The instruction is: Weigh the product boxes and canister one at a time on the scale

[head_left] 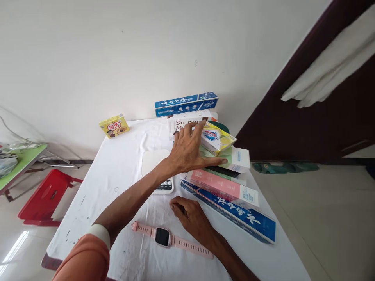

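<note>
My left hand [190, 150] reaches across the white table [117, 171] with fingers spread, its thumb against a white and green box [238, 159] and its fingertips at a yellow soap box [216, 138] stacked on it. Behind them stands a white lettered box [187, 119]. My right hand [191, 218] rests on the cloth with its fingers curled under, beside a long blue box [243, 216]. A pink box [224, 187] lies above the blue one. A pink smartwatch [166, 237] lies in front of my right hand.
A small white scale [155, 164] sits under my left forearm. A blue toothpaste box [187, 103] tops the far stack. A yellow snack box [114, 125] stands at the far left corner. On the floor are a red stool [47, 197], a green table [20, 160] and green slippers [281, 168].
</note>
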Demonstrator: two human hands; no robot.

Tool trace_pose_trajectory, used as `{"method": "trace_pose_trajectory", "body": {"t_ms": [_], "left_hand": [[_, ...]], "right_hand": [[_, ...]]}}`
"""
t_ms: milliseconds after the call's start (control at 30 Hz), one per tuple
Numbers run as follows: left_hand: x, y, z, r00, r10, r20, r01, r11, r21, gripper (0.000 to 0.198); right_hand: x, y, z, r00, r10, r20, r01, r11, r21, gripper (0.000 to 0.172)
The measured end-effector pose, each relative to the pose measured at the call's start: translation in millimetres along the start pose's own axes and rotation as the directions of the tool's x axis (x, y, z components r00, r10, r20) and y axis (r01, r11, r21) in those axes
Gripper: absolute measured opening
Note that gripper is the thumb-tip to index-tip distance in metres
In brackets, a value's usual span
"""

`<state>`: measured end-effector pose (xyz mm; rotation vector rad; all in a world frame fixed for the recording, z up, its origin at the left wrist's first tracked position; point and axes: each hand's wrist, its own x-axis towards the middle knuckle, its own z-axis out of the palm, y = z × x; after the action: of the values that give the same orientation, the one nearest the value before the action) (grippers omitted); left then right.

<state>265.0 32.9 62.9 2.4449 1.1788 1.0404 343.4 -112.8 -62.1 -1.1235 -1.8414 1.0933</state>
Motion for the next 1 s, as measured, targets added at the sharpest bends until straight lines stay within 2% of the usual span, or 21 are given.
{"method": "trace_pose_trajectory", "body": {"t_ms": [67, 133, 200, 267, 333, 433, 500, 567, 633, 700, 800, 900, 1000], "left_hand": [[-13.5, -12.1, -12.6, 0.997, 0.034, -0.071, -0.037, 0.998, -0.043, 0.091], [-31.0, -37.5, -29.2, 0.985, 0.034, -0.168, -0.044, 0.997, -0.061, 0.07], [-49.9, -76.8, -49.9, 0.965, -0.028, -0.262, 0.02, 0.999, -0.033, 0.048], [-66.1, -126.1, -74.9, 0.932, -0.133, -0.337, 0.153, 0.988, 0.034, 0.041], [-75.5, -178.7, -103.6, 0.864, -0.277, -0.42, 0.344, 0.935, 0.091, 0.05], [-73.0, -249.4, -149.5, 0.709, -0.494, -0.503, 0.652, 0.73, 0.204, 0.082], [-62.5, -285.7, -177.5, 0.67, -0.569, -0.477, 0.729, 0.623, 0.283, 0.103], [-49.4, -312.6, -199.2, 0.661, -0.646, -0.383, 0.751, 0.569, 0.336, 0.116], [-37.3, -331.5, -211.9, 0.639, -0.719, -0.274, 0.762, 0.544, 0.35, 0.119], [-28.7, -343.6, -215.8, 0.618, -0.754, -0.22, 0.773, 0.533, 0.344, 0.112], [-25.4, -350.8, -211.4, 0.61, -0.765, -0.204, 0.774, 0.522, 0.357, 0.08], [-35.6, -344.6, -205.4, 0.625, -0.761, -0.174, 0.767, 0.558, 0.317, 0.051], [-55.4, -323.1, -207.3, 0.63, -0.74, -0.238, 0.776, 0.614, 0.144, 0.046]], "right_hand": [[-0.2, 0.7, -0.1, 1.0, 0.008, 0.001, -0.008, 1.0, -0.014, 0.026], [-0.1, 1.9, -0.2, 1.0, 0.011, 0.005, -0.011, 1.0, -0.023, 0.026], [0.2, 2.8, -0.3, 1.0, 0.017, 0.011, -0.017, 1.0, -0.022, 0.026], [0.3, 3.2, -0.6, 1.0, 0.028, 0.013, -0.028, 0.999, -0.019, 0.028], [0.2, 3.5, -1.0, 0.999, 0.048, 0.013, -0.047, 0.999, -0.023, 0.03], [0.4, 5.0, -1.5, 0.996, 0.085, 0.022, -0.084, 0.996, -0.032, 0.033], [0.9, 7.0, -1.5, 0.994, 0.106, 0.022, -0.104, 0.994, -0.045, 0.035], [1.4, 9.5, -1.5, 0.991, 0.13, 0.026, -0.128, 0.99, -0.06, 0.037], [1.7, 11.8, -1.4, 0.987, 0.158, 0.033, -0.156, 0.986, -0.063, 0.039], [1.7, 13.5, -1.2, 0.981, 0.191, 0.031, -0.189, 0.98, -0.053, 0.04], [1.5, 14.7, -1.0, 0.976, 0.214, 0.027, -0.213, 0.976, -0.039, 0.041], [2.0, 14.6, -1.4, 0.976, 0.214, 0.027, -0.213, 0.976, -0.039, 0.04], [3.8, 12.2, -2.1, 0.979, 0.2, 0.028, -0.198, 0.979, -0.048, 0.04]]}}
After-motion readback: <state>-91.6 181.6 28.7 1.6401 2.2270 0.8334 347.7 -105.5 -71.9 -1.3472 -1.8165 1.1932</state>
